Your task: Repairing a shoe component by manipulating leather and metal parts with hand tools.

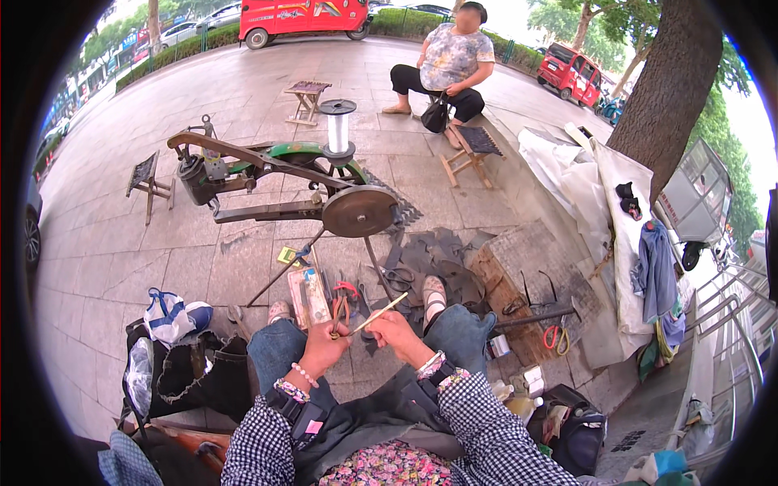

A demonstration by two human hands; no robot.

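My left hand and my right hand are raised together over my knees, both gripping a thin pale stick that slants up to the right. The left hand holds its lower end and the right hand closes around its middle. Whether anything else is pinched between the fingers I cannot tell. Below them lie red-handled pliers and scissors on the pavement among dark rubber scraps.
A hand-cranked shoe-stitching machine with a white thread spool stands ahead. Small stools are around it. A person sits on a far stool. A black bag is at my left, a wooden board and tarp at right.
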